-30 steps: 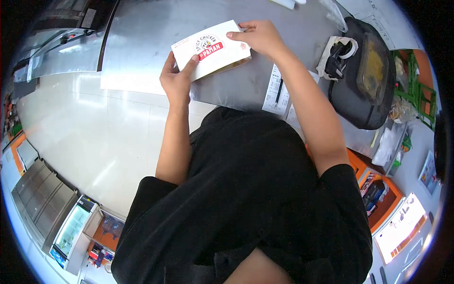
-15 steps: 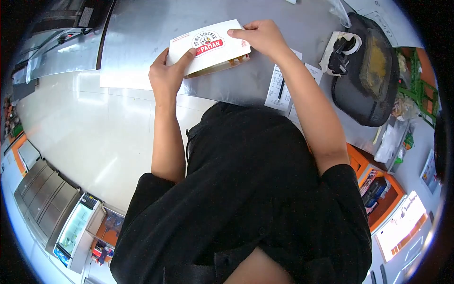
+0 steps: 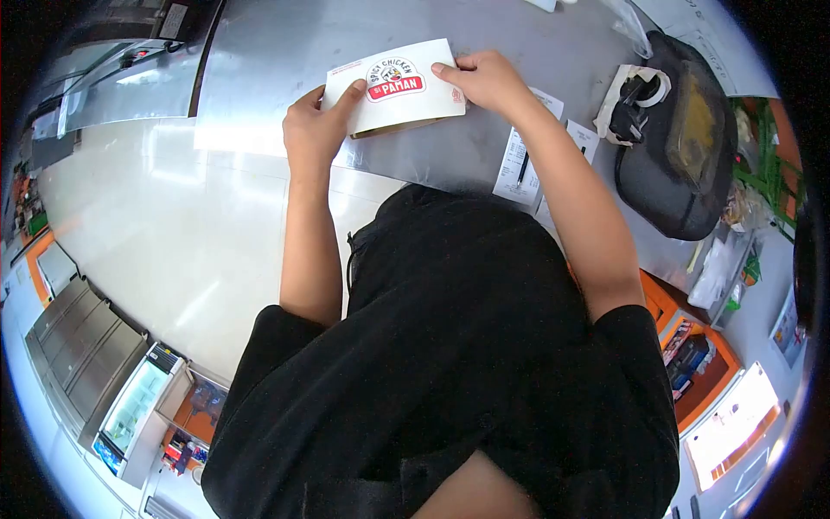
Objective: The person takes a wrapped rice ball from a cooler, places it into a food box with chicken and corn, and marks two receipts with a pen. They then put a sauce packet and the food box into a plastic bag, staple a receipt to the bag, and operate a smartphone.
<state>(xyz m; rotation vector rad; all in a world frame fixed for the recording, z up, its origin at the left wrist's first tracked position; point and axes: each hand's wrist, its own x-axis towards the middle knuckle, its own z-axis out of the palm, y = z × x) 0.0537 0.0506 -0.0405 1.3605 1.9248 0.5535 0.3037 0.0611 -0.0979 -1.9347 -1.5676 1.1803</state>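
A white paper food box [image 3: 394, 105] printed "Spicy Chicken Si Paman" rests on the steel table, its top facing me. My left hand [image 3: 318, 126] grips its left end, thumb on top and fingers behind the edge. At the right end my right hand [image 3: 489, 83] holds it the same way, thumb pressing near the corner. A narrow brown gap shows along the box's near edge; the inside is hidden.
Printed receipts [image 3: 512, 178] with a dark pen [image 3: 523, 166] on them lie right of the box. Farther right are a black bag [image 3: 635, 186] and a tape roll [image 3: 654, 86] in a pale holder. The steel table's [image 3: 406, 162] near edge runs before me.
The box's top has come down at the near edge, so the gap is narrower and the brownish inside shows less. Both hands keep their grip. The view has shifted slightly.
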